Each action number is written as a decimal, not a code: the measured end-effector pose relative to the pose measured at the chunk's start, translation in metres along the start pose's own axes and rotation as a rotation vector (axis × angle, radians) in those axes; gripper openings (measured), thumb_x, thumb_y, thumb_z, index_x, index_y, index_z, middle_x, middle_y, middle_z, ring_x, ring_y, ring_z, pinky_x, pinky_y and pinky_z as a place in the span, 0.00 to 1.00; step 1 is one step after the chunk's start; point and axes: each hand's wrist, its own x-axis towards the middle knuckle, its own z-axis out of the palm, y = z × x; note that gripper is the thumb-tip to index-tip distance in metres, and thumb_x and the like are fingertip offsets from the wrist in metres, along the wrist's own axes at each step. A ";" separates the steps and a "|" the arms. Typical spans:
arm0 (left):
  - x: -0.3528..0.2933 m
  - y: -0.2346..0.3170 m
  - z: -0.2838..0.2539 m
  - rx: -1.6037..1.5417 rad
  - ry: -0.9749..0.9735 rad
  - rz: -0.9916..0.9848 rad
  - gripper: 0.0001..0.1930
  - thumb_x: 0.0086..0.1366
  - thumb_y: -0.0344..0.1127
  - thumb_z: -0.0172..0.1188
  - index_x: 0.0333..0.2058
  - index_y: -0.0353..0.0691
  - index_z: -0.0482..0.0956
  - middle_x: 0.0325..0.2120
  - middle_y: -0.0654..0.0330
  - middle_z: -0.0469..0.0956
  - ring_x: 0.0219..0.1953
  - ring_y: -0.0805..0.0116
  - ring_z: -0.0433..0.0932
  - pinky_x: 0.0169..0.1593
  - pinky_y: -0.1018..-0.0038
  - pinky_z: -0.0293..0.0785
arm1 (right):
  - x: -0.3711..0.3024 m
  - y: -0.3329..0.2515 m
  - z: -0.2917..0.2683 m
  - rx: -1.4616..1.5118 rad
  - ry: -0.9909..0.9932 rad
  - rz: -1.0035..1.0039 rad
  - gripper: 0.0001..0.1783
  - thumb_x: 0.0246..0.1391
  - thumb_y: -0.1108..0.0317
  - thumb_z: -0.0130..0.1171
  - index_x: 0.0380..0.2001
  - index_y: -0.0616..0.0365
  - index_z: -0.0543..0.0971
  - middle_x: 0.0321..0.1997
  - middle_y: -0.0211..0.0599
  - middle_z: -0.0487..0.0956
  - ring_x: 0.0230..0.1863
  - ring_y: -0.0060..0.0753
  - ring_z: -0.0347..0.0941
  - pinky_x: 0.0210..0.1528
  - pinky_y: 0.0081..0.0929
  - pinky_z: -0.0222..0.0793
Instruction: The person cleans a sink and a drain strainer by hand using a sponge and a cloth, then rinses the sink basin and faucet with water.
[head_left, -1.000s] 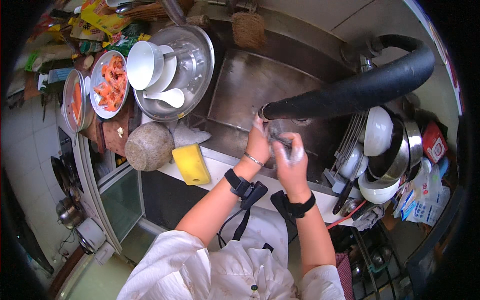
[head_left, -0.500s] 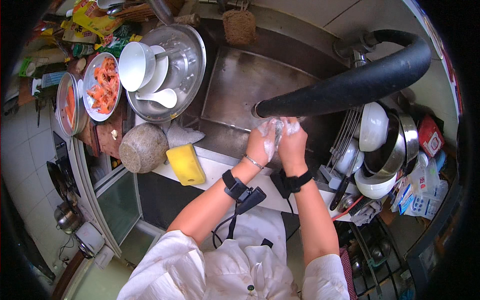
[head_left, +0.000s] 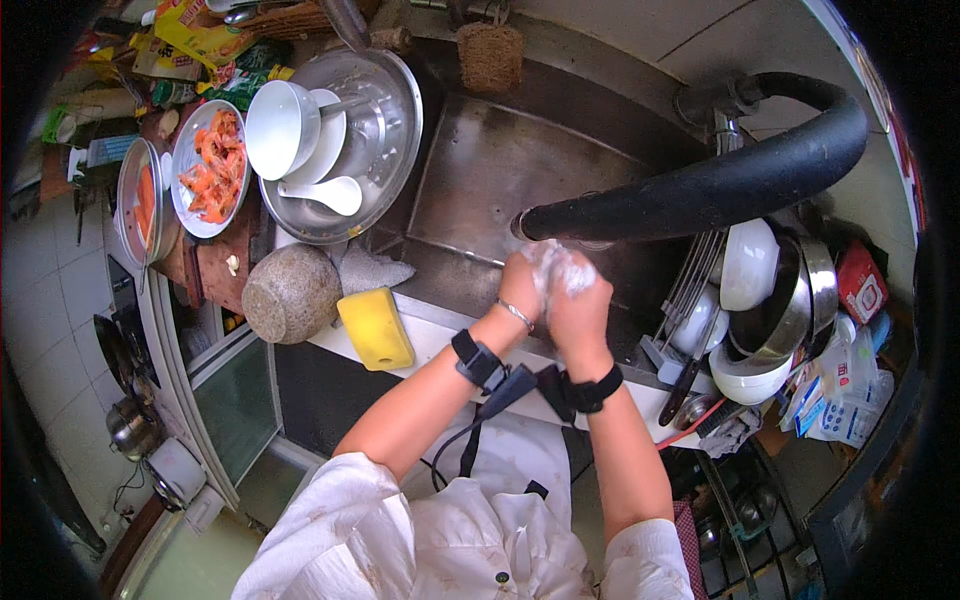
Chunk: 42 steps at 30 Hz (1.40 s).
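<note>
Over the sink, just below the end of the black tap hose, my two hands are pressed together in white foam. My left hand is closed against the right, a bracelet at its wrist. Curled fingers show on my right hand, with lather over the knuckles. Whatever lies between the palms, if anything, is hidden by the foam and fingers. Both wrists carry black straps. Left of my forearm, a yellow sponge rests on the counter edge beside a rough stone-like bowl and a grey cloth.
To the left, a steel basin holds a white bowl and a white spoon. Beyond it is a plate of cooked shrimp. Stacked bowls and pans crowd the right, by a rack. A brush hangs behind the sink.
Both hands have shifted slightly toward me and turned against each other, and the wrists sit closer together. More foam shows between them. The view has moved slightly.
</note>
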 end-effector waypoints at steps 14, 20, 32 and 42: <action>-0.007 0.017 0.010 -0.039 -0.108 -0.065 0.13 0.66 0.39 0.48 0.35 0.33 0.75 0.26 0.67 0.74 0.28 0.81 0.66 0.31 0.80 0.66 | 0.026 0.042 -0.016 0.034 0.054 0.163 0.17 0.58 0.62 0.49 0.26 0.69 0.74 0.23 0.49 0.76 0.22 0.32 0.68 0.28 0.31 0.64; -0.002 0.026 -0.011 -0.243 -0.010 -0.434 0.15 0.61 0.41 0.55 0.41 0.37 0.71 0.27 0.62 0.73 0.35 0.73 0.75 0.24 0.80 0.72 | 0.009 0.011 -0.031 0.148 0.116 -0.053 0.06 0.54 0.73 0.52 0.34 0.64 0.71 0.32 0.36 0.75 0.34 0.24 0.68 0.40 0.22 0.64; -0.007 0.016 -0.015 -0.636 -0.072 -0.282 0.27 0.51 0.16 0.47 0.53 0.34 0.62 0.45 0.55 0.71 0.48 0.64 0.71 0.53 0.72 0.66 | -0.011 0.011 -0.024 0.259 0.006 -0.106 0.15 0.53 0.73 0.53 0.45 0.65 0.69 0.42 0.35 0.74 0.45 0.25 0.67 0.52 0.22 0.60; -0.006 0.025 -0.005 -1.007 -0.089 -0.413 0.21 0.59 0.29 0.52 0.52 0.35 0.64 0.44 0.57 0.71 0.47 0.67 0.70 0.53 0.70 0.65 | -0.009 0.021 -0.026 0.376 0.107 0.067 0.09 0.55 0.72 0.51 0.37 0.68 0.72 0.35 0.36 0.75 0.38 0.23 0.68 0.44 0.19 0.63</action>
